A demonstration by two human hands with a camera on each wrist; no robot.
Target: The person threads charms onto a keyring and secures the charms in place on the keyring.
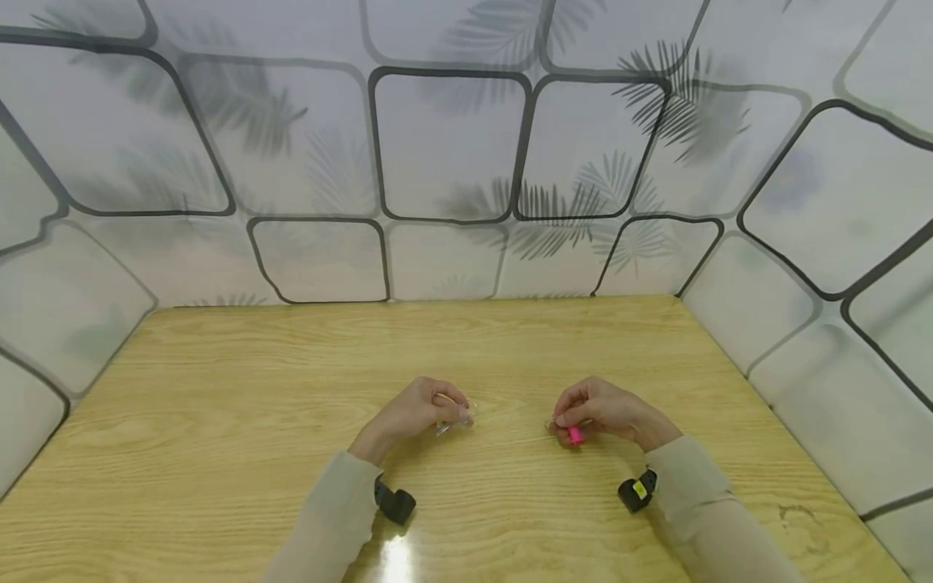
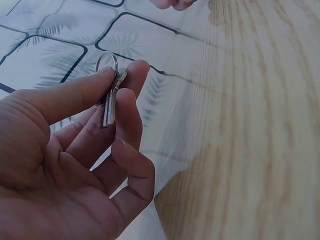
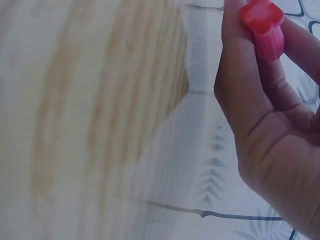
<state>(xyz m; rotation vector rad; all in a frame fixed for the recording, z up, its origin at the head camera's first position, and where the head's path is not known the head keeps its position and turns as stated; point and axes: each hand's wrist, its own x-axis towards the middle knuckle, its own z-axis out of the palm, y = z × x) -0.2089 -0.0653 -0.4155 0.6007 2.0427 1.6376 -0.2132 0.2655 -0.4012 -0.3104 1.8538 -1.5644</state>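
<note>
Between thumb and fingers, my left hand [image 1: 415,413] pinches small silver keys [image 2: 111,102] on a metal split ring [image 2: 116,61]. The keys point down toward the palm in the left wrist view, and the ring stands up above the thumb tip. My right hand [image 1: 608,409] holds a small bright pink plastic piece [image 3: 269,32] with a red, lobed end. A thin metal ring [image 1: 548,424] pokes out past the right fingertips in the head view. The two hands are apart, both low over the table, with bare wood between them.
The wooden table [image 1: 291,364] spreads out on all sides of the hands. White walls [image 1: 452,146] with dark outlines and leaf patterns rise at its back and sides. Black wrist cameras [image 1: 397,506] hang below each cuff.
</note>
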